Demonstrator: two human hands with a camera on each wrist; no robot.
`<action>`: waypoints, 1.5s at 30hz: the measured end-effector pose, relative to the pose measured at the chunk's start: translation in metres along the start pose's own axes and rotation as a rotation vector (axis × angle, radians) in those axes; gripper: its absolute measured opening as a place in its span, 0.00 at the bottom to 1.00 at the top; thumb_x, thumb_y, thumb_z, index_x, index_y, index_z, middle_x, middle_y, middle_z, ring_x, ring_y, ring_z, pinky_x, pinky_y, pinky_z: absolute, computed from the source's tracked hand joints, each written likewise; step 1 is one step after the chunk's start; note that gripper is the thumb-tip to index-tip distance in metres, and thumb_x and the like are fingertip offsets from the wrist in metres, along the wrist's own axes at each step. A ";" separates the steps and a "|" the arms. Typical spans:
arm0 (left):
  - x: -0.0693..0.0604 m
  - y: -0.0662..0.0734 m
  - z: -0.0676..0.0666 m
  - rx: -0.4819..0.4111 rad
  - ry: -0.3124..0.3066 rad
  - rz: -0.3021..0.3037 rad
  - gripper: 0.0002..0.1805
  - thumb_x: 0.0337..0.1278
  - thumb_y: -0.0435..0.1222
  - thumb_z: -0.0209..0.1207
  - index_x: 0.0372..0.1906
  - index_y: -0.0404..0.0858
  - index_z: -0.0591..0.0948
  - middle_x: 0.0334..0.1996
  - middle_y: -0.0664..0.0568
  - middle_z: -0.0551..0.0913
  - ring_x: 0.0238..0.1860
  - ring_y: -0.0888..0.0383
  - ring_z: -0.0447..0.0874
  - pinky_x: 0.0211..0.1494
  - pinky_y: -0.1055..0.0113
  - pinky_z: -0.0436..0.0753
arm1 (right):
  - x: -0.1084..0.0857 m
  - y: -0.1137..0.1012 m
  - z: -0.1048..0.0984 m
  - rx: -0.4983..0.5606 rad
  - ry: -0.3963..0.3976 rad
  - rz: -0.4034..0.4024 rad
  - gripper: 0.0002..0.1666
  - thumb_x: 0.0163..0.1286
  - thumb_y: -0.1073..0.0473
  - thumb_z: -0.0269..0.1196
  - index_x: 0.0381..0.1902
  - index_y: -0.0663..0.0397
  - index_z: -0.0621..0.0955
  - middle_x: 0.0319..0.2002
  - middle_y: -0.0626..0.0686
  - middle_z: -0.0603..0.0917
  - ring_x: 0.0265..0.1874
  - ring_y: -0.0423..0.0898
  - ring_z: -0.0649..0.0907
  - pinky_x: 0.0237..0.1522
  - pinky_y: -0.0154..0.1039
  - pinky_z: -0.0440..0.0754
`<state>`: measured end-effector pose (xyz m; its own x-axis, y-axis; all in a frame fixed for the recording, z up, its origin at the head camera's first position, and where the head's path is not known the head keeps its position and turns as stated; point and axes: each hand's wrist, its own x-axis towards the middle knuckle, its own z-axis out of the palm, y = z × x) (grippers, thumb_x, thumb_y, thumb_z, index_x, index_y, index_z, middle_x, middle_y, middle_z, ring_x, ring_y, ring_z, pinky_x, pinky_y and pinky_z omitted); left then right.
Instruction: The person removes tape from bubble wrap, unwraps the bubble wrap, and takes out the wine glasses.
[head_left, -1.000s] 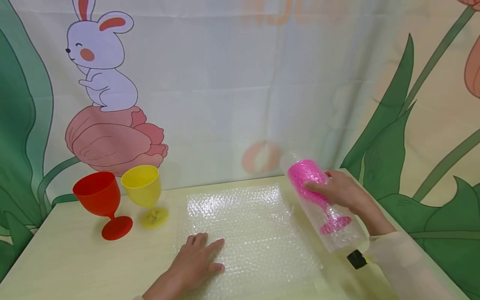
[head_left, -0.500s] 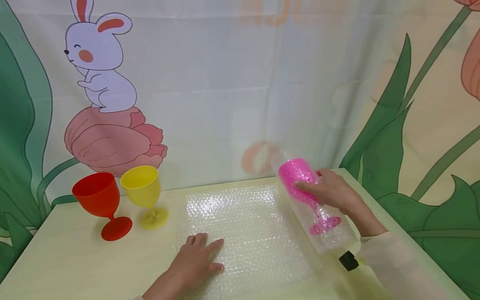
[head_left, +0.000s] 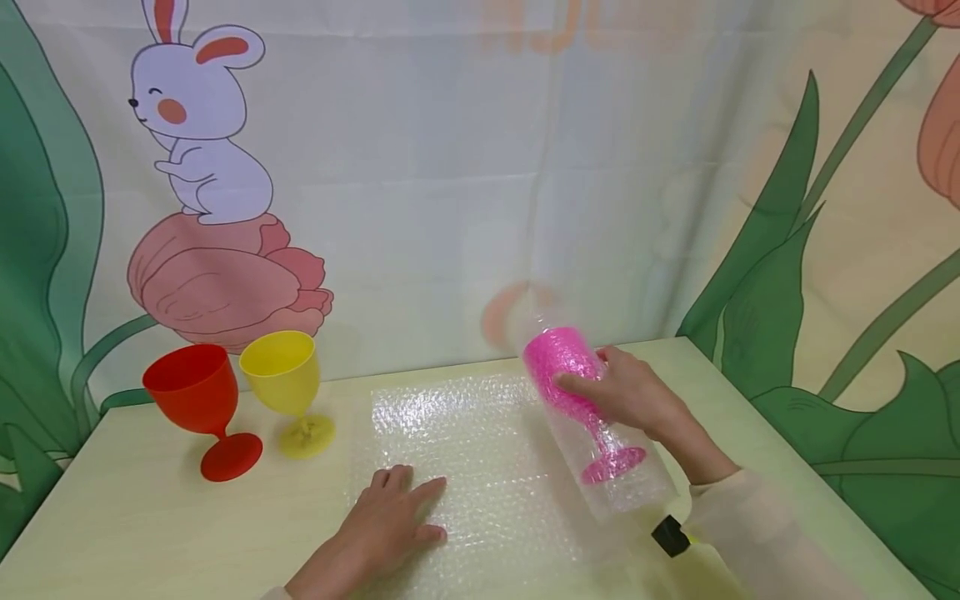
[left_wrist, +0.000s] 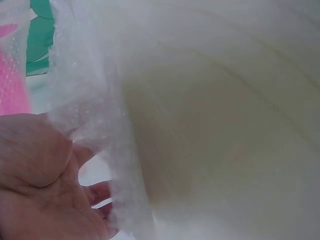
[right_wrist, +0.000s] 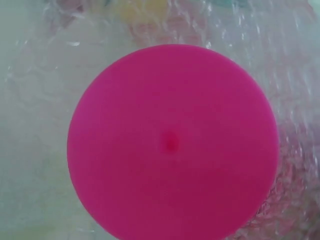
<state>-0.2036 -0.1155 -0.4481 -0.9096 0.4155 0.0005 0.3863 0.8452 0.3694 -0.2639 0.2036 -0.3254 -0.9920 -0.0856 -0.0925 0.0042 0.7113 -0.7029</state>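
Observation:
A pink goblet (head_left: 564, 367), with bubble wrap around it, is gripped by the right hand (head_left: 637, 396), thumb on its cup side, tilted above the right part of a flat bubble wrap sheet (head_left: 487, 508). Its round pink base (right_wrist: 172, 145) fills much of the right wrist view, where no hand shows. The left hand (head_left: 386, 521) rests with spread fingers on the sheet's left part. In the left wrist view the left hand (left_wrist: 40, 175) touches the wrap (left_wrist: 95, 100), its fingertips partly hidden behind it.
A red goblet (head_left: 197, 392) and a yellow goblet (head_left: 285, 375) stand side by side at the back left of the pale table (head_left: 135, 517). A printed cloth (head_left: 420, 208) hangs behind the table. A black object (head_left: 670, 536) sits by the right cuff.
The right hand has moved left with the wrapped pink goblet, bringing it over the flat sheet. The left hand has stayed in place.

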 end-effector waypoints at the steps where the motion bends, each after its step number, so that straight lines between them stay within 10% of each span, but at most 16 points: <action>1: 0.000 0.001 -0.001 -0.005 0.000 -0.002 0.33 0.61 0.47 0.70 0.69 0.40 0.78 0.62 0.31 0.70 0.62 0.32 0.67 0.61 0.37 0.74 | 0.000 -0.001 0.002 -0.002 0.001 -0.003 0.48 0.65 0.38 0.70 0.69 0.62 0.67 0.56 0.64 0.80 0.42 0.55 0.87 0.38 0.49 0.89; 45: 0.003 0.003 -0.001 0.079 0.004 0.010 0.33 0.60 0.49 0.70 0.68 0.40 0.79 0.57 0.32 0.72 0.59 0.32 0.69 0.58 0.38 0.77 | 0.007 -0.005 0.080 0.141 -0.057 0.039 0.40 0.65 0.40 0.70 0.57 0.67 0.73 0.39 0.59 0.80 0.31 0.50 0.83 0.28 0.42 0.84</action>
<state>-0.2055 -0.1116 -0.4459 -0.9060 0.4231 0.0079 0.4064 0.8647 0.2951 -0.2606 0.1437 -0.3790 -0.9821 -0.1016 -0.1588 0.0646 0.6098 -0.7899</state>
